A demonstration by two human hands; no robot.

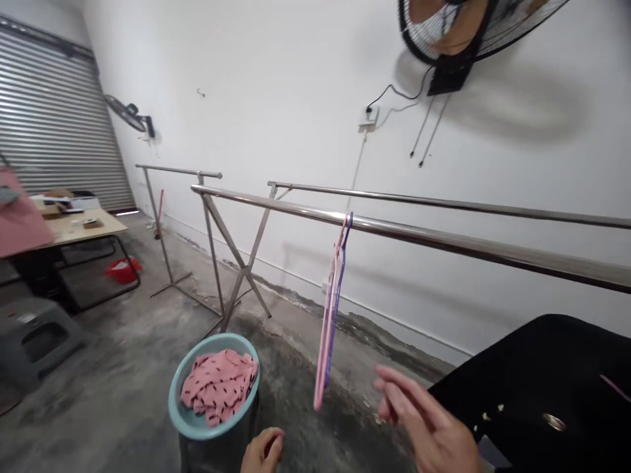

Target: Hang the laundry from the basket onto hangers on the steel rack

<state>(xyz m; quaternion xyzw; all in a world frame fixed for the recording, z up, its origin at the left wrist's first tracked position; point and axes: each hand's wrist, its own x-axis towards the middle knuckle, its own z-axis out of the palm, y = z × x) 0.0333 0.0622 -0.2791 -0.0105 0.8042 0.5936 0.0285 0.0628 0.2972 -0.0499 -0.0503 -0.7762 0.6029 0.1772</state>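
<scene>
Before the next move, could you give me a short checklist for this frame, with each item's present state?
1. Right hand clear of the hangers: ok, a gap shows between them.
2. Left hand empty: cannot tell; its fingers curl and hide the palm.
3. Pink and purple hangers hooked on the front rail: ok.
4. Pink cloth inside the blue basin: ok.
5. Cloth spread out flat: not ok, it lies crumpled.
6. Basin firmly supported: cannot tell; what stands beneath is mostly hidden.
</scene>
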